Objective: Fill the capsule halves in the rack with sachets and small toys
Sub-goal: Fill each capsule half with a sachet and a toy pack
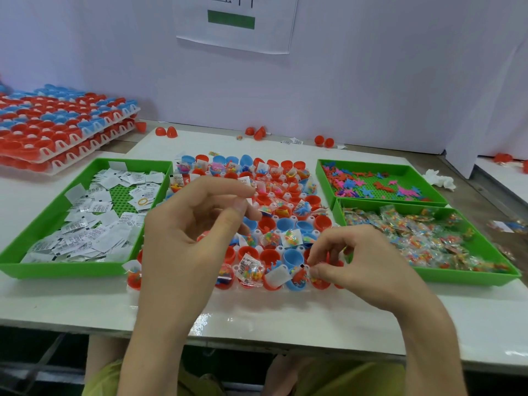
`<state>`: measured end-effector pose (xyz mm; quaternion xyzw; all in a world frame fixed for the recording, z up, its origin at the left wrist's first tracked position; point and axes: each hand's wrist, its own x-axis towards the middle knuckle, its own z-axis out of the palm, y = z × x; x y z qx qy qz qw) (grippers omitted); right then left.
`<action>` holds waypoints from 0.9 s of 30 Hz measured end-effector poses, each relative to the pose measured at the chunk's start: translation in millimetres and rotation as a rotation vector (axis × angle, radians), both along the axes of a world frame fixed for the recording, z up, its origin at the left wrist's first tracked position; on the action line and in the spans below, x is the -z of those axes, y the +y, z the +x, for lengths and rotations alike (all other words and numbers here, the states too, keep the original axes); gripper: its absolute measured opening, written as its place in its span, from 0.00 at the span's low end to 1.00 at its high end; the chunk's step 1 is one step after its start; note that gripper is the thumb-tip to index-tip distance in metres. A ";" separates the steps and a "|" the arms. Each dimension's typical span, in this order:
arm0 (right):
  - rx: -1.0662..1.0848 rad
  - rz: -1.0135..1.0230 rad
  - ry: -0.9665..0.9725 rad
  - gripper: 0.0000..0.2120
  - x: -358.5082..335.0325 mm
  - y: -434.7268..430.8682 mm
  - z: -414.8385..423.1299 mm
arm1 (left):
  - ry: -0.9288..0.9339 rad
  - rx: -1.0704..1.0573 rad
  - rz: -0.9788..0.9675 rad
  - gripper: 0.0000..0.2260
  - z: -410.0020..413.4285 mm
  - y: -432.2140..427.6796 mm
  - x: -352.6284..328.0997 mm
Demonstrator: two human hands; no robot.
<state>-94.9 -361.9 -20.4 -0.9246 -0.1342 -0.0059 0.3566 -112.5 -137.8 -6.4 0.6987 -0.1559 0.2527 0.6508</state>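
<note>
At the front row of the rack [257, 232], a sachet [307, 270] is pinched between thumb and forefinger of the right hand [357, 261], just over a red capsule half [320, 282]. Neighbouring packets stand proud of their rims and could be flicked out by a careless withdrawal. The left hand [194, 224] is held curled above the middle rows; whether anything is pinched cannot be told, and several halves are hidden beneath it. The sachet tray [17, 267], bead-packet tray [471, 278] and toy tray [323, 172] flank the rack, with stacked racks [57, 132] far left
</note>
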 end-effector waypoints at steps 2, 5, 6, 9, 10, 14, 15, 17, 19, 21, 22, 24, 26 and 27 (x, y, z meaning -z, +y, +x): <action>-0.008 0.006 0.005 0.10 -0.3 -0.3 0.0 | 0.001 -0.001 -0.005 0.08 -0.4 1.2 0.4; -0.015 0.007 0.021 0.11 -0.7 -0.3 0.2 | 0.005 -0.022 0.001 0.10 -0.3 2.8 1.6; -0.016 0.006 0.027 0.11 -0.7 -0.3 0.4 | 0.005 -0.032 0.007 0.11 -0.3 2.7 1.7; -0.017 0.010 0.055 0.10 0.8 1.1 1.3 | 0.009 -0.052 0.021 0.10 -0.7 6.9 0.4; -0.016 0.012 0.065 0.10 2.1 1.8 1.5 | 0.016 -0.056 0.029 0.10 -0.3 11.5 -0.7; -0.014 0.013 0.070 0.10 4.9 2.0 2.5 | 0.161 -0.135 0.186 0.06 18.4 58.9 4.6; -0.020 0.018 0.068 0.10 4.4 1.7 2.3 | 0.218 -0.181 0.253 0.06 27.7 78.3 8.5; -0.031 0.035 0.064 0.10 2.8 0.2 1.1 | 0.331 -0.301 0.383 0.09 47.4 118.7 18.6; -0.028 0.054 0.059 0.09 1.4 -1.5 0.3 | 0.461 -0.411 0.513 0.07 65.7 152.6 31.0; -0.019 0.053 0.055 0.08 0.1 -2.6 -0.5 | 0.603 -0.458 0.667 0.10 80.2 173.8 45.7; -0.016 0.054 0.052 0.08 -0.3 -2.9 -1.1 | 0.646 -0.464 0.731 0.13 85.4 178.9 52.0; -0.001 0.069 0.043 0.08 -1.0 -4.3 -1.4 | 0.661 -0.454 0.827 0.15 90.0 179.4 58.0; 0.011 0.083 0.035 0.09 -2.0 -5.4 -2.5 | 0.649 -0.449 0.875 0.14 89.9 177.6 60.1; 0.012 0.091 0.032 0.10 -2.6 -5.4 -3.0 | 0.649 -0.456 0.898 0.14 88.8 177.1 59.9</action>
